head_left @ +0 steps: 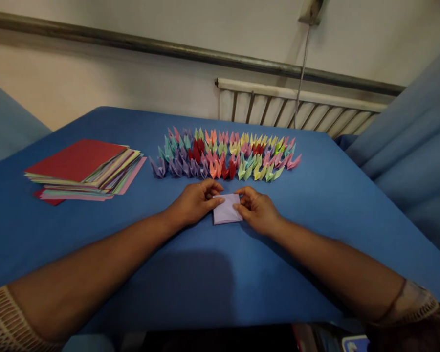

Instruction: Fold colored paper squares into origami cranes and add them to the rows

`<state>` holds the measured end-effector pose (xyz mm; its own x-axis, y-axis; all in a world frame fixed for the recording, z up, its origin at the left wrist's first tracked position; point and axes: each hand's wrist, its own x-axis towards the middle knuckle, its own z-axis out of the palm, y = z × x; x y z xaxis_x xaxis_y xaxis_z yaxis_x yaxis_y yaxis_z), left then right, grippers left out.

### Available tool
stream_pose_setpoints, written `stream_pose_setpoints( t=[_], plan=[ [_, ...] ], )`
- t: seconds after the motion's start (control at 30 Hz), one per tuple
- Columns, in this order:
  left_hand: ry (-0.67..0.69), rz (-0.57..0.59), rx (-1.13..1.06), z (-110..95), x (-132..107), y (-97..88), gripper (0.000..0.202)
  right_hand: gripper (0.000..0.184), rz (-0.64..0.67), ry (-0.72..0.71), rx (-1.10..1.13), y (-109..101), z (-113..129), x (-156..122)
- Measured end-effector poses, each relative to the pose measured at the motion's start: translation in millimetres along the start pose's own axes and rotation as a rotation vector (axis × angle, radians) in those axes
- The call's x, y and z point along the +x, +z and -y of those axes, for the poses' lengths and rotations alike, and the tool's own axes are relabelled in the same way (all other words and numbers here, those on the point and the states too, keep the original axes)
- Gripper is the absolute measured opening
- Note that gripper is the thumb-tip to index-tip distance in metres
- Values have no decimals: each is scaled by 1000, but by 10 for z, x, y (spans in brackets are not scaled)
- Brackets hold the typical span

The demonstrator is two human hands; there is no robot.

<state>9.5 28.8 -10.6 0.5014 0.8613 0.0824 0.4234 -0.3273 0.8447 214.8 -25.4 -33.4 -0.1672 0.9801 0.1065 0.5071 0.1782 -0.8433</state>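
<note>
A small folded square of lilac paper is between my two hands, just above or on the blue tabletop. My left hand pinches its left edge, thumb on top and fingers behind. On the other side, my right hand grips the right edge the same way, with the thumb over the face of the paper. Several rows of folded paper cranes in many colours stand just beyond my hands.
To the left lies a tall, uneven stack of coloured paper sheets, red on top. The blue-covered table reaches back toward a wall with a radiator and a pipe. A blue curtain hangs at the right.
</note>
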Motion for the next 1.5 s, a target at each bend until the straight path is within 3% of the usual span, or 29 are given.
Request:
stream_pose_setpoints(
  t=[0.07,0.17,0.23,0.3,0.4,0.53,0.63,0.73,1.0,1.3,1.5],
  plan=[
    [41,20,110,-2,-4,-18,23,34,-33,-62,-159,-38,52,-33],
    [55,40,234,-27,-8,-48,24,36,-113,-274,-336,-101,129,-80],
    [62,46,302,-38,-7,-57,24,25,-58,-419,-377,-124,171,-107],
    [74,62,342,-42,-5,-56,23,18,83,-484,-381,-122,198,-123],
    [122,81,393,-56,-14,-65,26,26,205,-419,-384,-88,208,-122],
    [322,94,447,-153,-83,-164,31,29,212,-331,-374,-60,188,-104],
    [384,323,408,-241,-163,-273,38,34,201,-309,-372,-68,164,-100],
    [402,410,435,-254,-211,-344,48,34,194,-295,-362,-80,134,-100],
    [392,402,418,-138,-191,-360,35,21,206,-328,-367,-98,104,-105],
    [424,377,386,-135,-192,-227,17,20,233,-346,-462,-109,208,-162],
    [344,363,370,-72,-147,-230,10,10,222,-321,-473,-90,218,-166]
  ],
)
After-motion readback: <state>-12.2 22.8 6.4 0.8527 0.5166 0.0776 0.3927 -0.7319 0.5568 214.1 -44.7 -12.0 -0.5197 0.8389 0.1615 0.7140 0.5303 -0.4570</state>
